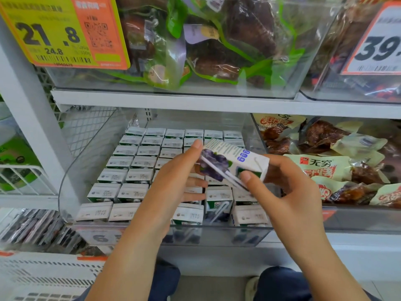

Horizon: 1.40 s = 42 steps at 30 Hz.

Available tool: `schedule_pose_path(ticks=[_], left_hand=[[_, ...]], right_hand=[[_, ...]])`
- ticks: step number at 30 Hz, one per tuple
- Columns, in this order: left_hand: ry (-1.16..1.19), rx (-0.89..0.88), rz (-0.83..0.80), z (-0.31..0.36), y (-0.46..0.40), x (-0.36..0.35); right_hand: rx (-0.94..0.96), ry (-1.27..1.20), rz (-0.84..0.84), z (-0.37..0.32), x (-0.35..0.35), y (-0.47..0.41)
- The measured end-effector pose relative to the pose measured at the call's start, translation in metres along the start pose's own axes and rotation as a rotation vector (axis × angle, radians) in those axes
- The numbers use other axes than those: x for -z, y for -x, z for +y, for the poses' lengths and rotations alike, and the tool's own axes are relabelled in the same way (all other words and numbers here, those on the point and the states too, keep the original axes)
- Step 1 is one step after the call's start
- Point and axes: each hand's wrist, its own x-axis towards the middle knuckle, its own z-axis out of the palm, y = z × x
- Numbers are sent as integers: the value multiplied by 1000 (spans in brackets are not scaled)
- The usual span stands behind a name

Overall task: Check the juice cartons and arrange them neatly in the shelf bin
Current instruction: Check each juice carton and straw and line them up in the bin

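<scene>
A small white juice carton [232, 159] with a purple fruit picture and a wrapped straw lies tilted on its side above the clear shelf bin [71, 166]. My right hand [282, 190] grips its right end between thumb and fingers. My left hand [173, 183] touches the carton's left end with its thumb on the upper corner and its fingers spread underneath. Several rows of matching cartons [130, 177] stand upright in the bin. One carton [218, 200] near the front stands with its green front and straw showing.
A clear bin [271, 83] of green vacuum-packed food sits on the shelf above, with a yellow 21.8 price tag [54, 33]. Packaged snacks [338, 161] fill the bin to the right. White wire racks [23, 179] stand on the left. A white perforated basket [43, 276] is at lower left.
</scene>
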Motion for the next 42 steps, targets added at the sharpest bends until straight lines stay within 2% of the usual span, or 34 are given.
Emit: schedule_pose_path(ticks=[4, 6, 9, 12, 17, 22, 26, 28, 34, 36, 39, 40, 42], left_hand=[[-553, -305, 167, -7, 1, 18], [-834, -374, 130, -11, 0, 24], [-1140, -303, -39, -20, -4, 27], [-1267, -145, -115, -27, -7, 27], [-1304, -103, -138, -30, -9, 28], [-1295, -119, -134, -31, -9, 28], [-1294, -125, -135, -31, -9, 29], [-1292, -125, -138, -32, -9, 29], [-1282, -133, -138, -34, -10, 29], [-1280, -139, -141, -34, -10, 29], [-1275, -145, -136, -34, -11, 30], [-1276, -144, -136, -33, -11, 29], [-1284, -145, -139, -32, -9, 28]], right_hand=[[1, -28, 23, -2, 5, -1], [41, 12, -38, -3, 7, -1], [104, 52, -143, -5, 8, -2], [156, 122, -231, -3, 6, 0], [251, 306, -327, 2, -5, 4], [289, 345, -362, 5, -7, 7], [327, 546, -460, 11, -10, 9], [303, 648, -531, 14, -12, 9], [237, 659, -626, 17, -17, 6], [247, 673, -587, 14, -16, 3], [287, 664, -432, 7, -15, -11], [271, 689, -439, 5, -16, -17], [185, 760, -567, 6, -18, -28]])
